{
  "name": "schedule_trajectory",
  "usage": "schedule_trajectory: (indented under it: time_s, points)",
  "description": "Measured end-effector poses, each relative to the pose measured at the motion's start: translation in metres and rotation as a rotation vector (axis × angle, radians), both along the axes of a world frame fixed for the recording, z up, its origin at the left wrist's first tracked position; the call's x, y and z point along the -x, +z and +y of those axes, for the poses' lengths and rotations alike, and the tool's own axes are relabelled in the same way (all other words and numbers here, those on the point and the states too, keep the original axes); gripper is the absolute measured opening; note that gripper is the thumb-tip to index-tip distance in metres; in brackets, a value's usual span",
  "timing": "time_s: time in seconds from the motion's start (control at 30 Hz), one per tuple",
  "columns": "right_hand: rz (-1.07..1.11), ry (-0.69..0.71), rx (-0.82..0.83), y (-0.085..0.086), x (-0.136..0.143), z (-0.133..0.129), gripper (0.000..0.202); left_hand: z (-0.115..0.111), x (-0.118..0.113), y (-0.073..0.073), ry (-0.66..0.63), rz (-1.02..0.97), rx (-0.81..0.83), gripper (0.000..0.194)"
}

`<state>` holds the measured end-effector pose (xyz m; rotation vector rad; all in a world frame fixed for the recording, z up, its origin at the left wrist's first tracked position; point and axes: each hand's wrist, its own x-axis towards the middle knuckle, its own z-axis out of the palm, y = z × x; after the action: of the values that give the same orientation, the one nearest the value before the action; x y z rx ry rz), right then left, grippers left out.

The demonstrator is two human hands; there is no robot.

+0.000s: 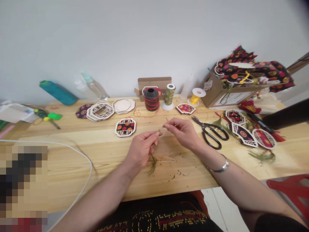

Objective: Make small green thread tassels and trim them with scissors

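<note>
My left hand is closed in a pinch at the middle of the table, and a green thread tassel hangs below its fingers. My right hand also pinches, its fingertips a short way right of the left ones; what it holds is too small to make out. Left of my hands lies an octagonal patterned ornament with a pale lattice frame. Black-handled scissors lie open to the right of my right hand.
Behind my hands stand a black spool with red cord, a green thread spool and a yellow spool. A full cardboard box is at the back right. Stacked frames lie back left. A white cable crosses the left side.
</note>
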<state>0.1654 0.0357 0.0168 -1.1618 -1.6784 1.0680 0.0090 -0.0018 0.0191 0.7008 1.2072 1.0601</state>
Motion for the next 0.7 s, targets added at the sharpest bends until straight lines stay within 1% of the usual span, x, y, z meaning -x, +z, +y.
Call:
schedule_trajectory:
  time_s: [0.03,0.1,0.17,0.23,0.3,0.4,0.53,0.6,0.7]
  points:
    - [0.024,0.001,0.072,-0.0004,-0.0007,0.0011,0.020,0.0000,0.0001,0.0002,0.002,-0.008,0.004,0.021]
    - [0.083,0.057,0.215,-0.0020,-0.0024,0.0030,0.024,-0.0002,0.0008,0.0000,0.000,-0.023,0.005,0.020]
    - [0.167,0.165,0.361,-0.0045,-0.0039,0.0044,0.026,-0.0005,0.0017,-0.0007,-0.007,-0.043,0.005,0.018]
    - [0.237,0.264,0.465,-0.0071,-0.0045,0.0051,0.034,-0.0008,0.0025,-0.0013,-0.009,-0.067,0.009,0.020]
    - [0.256,0.298,0.494,-0.0087,-0.0042,0.0052,0.040,-0.0006,0.0030,-0.0017,-0.009,-0.085,0.020,0.022]
    - [0.208,0.319,0.466,-0.0076,-0.0023,0.0042,0.042,0.0007,0.0034,-0.0021,-0.020,-0.118,0.051,0.024]
    - [0.131,0.405,0.445,-0.0021,0.0010,0.0011,0.025,0.0027,0.0044,-0.0040,-0.074,-0.218,0.104,0.027]
    - [0.156,0.398,0.454,-0.0008,0.0021,-0.0001,0.022,0.0029,0.0049,-0.0046,-0.084,-0.237,0.110,0.027]
    - [0.282,0.322,0.504,-0.0032,0.0022,-0.0002,0.031,0.0023,0.0048,-0.0039,-0.073,-0.218,0.101,0.024]
